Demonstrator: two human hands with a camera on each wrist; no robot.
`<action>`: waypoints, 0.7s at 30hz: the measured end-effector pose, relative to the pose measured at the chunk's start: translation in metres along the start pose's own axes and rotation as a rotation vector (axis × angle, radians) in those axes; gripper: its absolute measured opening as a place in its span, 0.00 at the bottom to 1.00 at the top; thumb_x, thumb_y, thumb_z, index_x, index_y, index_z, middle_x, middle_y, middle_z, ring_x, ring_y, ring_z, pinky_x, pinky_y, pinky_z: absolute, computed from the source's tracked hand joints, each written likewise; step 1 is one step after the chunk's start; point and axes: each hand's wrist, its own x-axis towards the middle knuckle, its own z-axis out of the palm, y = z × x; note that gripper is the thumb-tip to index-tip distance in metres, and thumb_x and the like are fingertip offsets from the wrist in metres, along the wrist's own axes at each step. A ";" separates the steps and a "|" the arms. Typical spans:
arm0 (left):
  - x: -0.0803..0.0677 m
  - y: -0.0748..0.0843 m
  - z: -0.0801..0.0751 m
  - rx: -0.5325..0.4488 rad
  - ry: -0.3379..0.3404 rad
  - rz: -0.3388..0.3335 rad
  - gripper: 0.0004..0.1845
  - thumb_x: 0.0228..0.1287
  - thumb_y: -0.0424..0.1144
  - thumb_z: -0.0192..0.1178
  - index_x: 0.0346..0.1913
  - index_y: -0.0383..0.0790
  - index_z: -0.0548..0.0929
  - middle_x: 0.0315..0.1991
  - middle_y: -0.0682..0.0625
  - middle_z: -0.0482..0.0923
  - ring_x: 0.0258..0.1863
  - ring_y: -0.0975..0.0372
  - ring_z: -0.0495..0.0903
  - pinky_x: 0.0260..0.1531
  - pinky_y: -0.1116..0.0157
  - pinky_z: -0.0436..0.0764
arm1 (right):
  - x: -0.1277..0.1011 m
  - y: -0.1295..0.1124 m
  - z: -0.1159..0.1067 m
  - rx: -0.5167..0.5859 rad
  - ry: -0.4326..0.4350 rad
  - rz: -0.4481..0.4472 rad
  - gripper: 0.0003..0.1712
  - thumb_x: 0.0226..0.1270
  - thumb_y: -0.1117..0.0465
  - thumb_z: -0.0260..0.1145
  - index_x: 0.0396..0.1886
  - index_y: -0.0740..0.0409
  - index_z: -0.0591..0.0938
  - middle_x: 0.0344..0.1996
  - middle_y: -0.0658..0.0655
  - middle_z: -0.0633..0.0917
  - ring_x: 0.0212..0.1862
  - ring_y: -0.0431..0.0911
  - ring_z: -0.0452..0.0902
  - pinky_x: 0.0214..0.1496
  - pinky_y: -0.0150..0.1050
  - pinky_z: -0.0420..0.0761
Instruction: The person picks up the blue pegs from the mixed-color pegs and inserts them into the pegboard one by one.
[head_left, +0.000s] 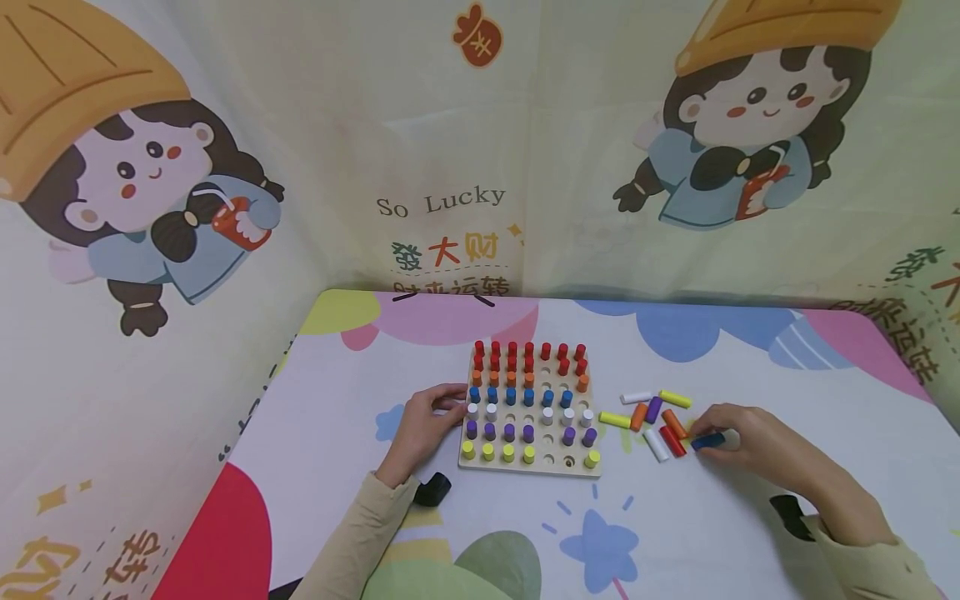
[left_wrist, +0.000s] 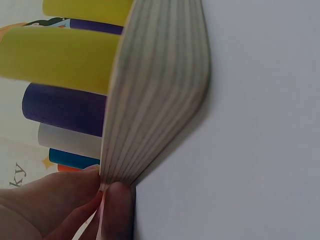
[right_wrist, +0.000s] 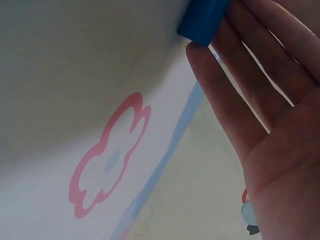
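Observation:
A wooden pegboard (head_left: 525,468) stands on the table with rows of red, orange, blue, white, purple and yellow pegs; some holes are bare. At its left side my left hand (head_left: 420,433) pinches the edge, thumb and fingers on the wood in the left wrist view. Right of the board, my right hand (head_left: 765,446) holds a blue peg (head_left: 708,441) at the fingertips, beside a loose pile. The right wrist view shows this blue cylinder (right_wrist: 204,21) against the fingertips, with the thumb out of sight.
Loose pegs lie between the board and my right hand, among them a yellow peg (head_left: 615,420), a purple peg (head_left: 654,408), a red peg (head_left: 672,442) and a white peg (head_left: 656,445). A printed cloth wall (head_left: 450,125) rises behind the table.

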 end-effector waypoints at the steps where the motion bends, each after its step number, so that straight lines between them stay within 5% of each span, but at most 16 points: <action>1: 0.000 0.000 0.000 -0.001 0.000 0.000 0.17 0.66 0.37 0.65 0.57 0.42 0.83 0.49 0.48 0.85 0.42 0.61 0.84 0.44 0.61 0.84 | 0.000 0.000 0.000 -0.002 -0.005 0.004 0.14 0.50 0.63 0.78 0.37 0.47 0.87 0.37 0.40 0.85 0.40 0.34 0.80 0.45 0.40 0.84; 12: 0.000 -0.002 0.001 -0.004 0.001 0.014 0.17 0.66 0.36 0.65 0.57 0.42 0.84 0.48 0.48 0.85 0.42 0.60 0.84 0.45 0.60 0.84 | 0.000 0.002 0.001 0.022 -0.031 0.017 0.11 0.52 0.63 0.77 0.36 0.48 0.87 0.36 0.42 0.85 0.39 0.35 0.80 0.44 0.40 0.84; 21: 0.001 -0.002 0.001 -0.008 0.002 0.019 0.17 0.66 0.36 0.65 0.57 0.41 0.83 0.49 0.48 0.85 0.43 0.59 0.84 0.44 0.62 0.84 | 0.004 0.000 -0.001 0.043 0.050 -0.017 0.13 0.51 0.64 0.78 0.35 0.48 0.85 0.35 0.41 0.85 0.36 0.30 0.79 0.41 0.36 0.84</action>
